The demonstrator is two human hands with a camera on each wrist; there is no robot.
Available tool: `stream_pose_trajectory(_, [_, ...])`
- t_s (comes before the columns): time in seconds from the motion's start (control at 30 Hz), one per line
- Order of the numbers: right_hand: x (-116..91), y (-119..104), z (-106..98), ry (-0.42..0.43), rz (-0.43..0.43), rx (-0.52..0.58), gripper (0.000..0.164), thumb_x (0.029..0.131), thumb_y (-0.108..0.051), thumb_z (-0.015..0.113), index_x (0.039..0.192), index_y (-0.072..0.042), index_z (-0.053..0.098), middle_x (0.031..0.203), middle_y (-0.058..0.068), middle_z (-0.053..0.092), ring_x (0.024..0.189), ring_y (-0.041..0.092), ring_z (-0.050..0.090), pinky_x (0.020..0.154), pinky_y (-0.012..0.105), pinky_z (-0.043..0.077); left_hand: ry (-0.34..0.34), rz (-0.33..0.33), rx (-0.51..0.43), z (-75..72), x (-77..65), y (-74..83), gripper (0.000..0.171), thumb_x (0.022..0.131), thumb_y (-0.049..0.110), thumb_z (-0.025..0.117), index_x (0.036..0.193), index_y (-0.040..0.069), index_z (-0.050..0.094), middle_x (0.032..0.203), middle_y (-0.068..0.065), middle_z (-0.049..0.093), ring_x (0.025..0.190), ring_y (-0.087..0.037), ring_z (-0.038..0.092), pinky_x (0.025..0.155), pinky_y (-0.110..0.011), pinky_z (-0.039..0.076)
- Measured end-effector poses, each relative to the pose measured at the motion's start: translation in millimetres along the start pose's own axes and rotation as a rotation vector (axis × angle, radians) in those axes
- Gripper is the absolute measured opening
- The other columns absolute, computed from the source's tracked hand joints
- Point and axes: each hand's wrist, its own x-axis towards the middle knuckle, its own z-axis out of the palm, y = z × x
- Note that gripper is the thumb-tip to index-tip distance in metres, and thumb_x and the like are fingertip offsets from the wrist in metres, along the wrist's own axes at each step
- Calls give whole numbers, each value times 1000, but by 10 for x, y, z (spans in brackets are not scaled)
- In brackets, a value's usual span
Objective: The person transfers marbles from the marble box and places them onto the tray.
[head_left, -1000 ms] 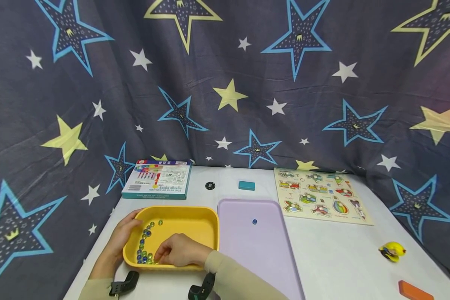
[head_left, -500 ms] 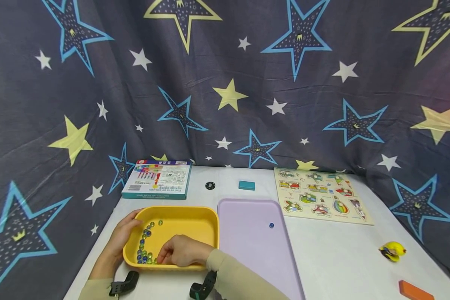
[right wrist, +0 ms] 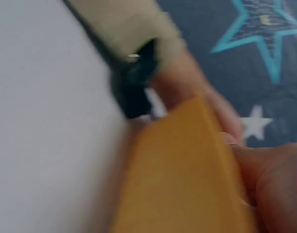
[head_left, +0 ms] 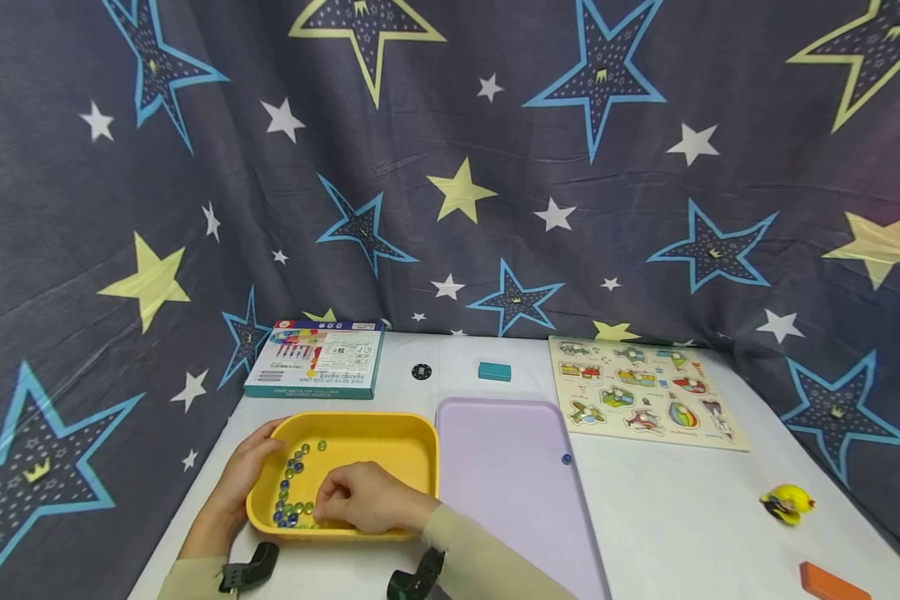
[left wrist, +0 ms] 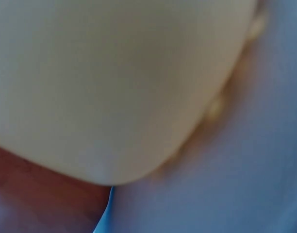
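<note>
A yellow plastic bin (head_left: 375, 433) stands on the table with several blue and yellow-green glass marbles (head_left: 285, 483) along its left side and front left corner. My left hand (head_left: 238, 475) grips the bin's left end, thumb over the rim. Inside the bin, my right hand (head_left: 371, 497) has its thumb and fingers curled together right beside the marbles; I cannot tell whether a marble is between the fingertips. To the right, a blue marble (head_left: 566, 459) lies near the right edge of a lavender tray (head_left: 506, 508). The right wrist view shows the bin's wall (right wrist: 182, 170) close up.
Behind the bin lie a boxed bead set (head_left: 315, 360), a black disc (head_left: 422, 372) and a teal block (head_left: 494, 372). A wooden picture puzzle (head_left: 645, 393) is at the back right. Further right are a yellow toy (head_left: 787, 504) and an orange block (head_left: 832, 581).
The blue marble has rolled right across the lavender tray to near its edge. My right hand has risen slightly, and marbles beside its fingertips have shifted. My left hand stays on the bin.
</note>
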Motion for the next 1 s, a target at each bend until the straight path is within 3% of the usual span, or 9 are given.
stream_pose_trajectory(0.2, [-162,-18,-328,121,-136,20,8,85,-21,61,90,-23,67,78,-17,60,64,3,49,57,17,42,2,6,-2,9,24,-5,42,89,18,41,130,16,44,123,-9,48,99,-24,49,80,-26,44])
stream_pose_trajectory(0.4, [-334,84,-593,282,-180,38,13,85,-18,61,94,-24,68,85,-13,61,70,8,52,61,20,45,14,-6,-3,15,20,-5,43,89,18,40,131,17,43,124,-8,48,99,-24,48,79,-26,44])
stream_pose_trajectory(0.63, [-498,299,-824,434,-126,74,15,82,-14,64,95,-21,66,84,-7,62,62,12,51,54,22,45,9,-12,-16,19,17,-20,43,89,18,40,132,17,42,126,-8,46,103,-23,47,82,-25,43])
stream_pose_trajectory(0.8, [-543,547,-945,538,-64,161,17,81,-14,65,98,-12,66,82,3,61,59,15,52,51,25,48,18,-14,-2,24,17,-27,43,89,19,40,132,17,42,126,-7,46,103,-23,46,82,-24,43])
stream_pose_trajectory(1.0, [-532,908,-1003,634,21,173,17,80,-12,66,95,-7,65,76,3,60,54,15,53,47,26,47,22,-17,-5,21,10,-35,43,89,19,40,132,18,43,126,-7,46,102,-24,46,82,-25,42])
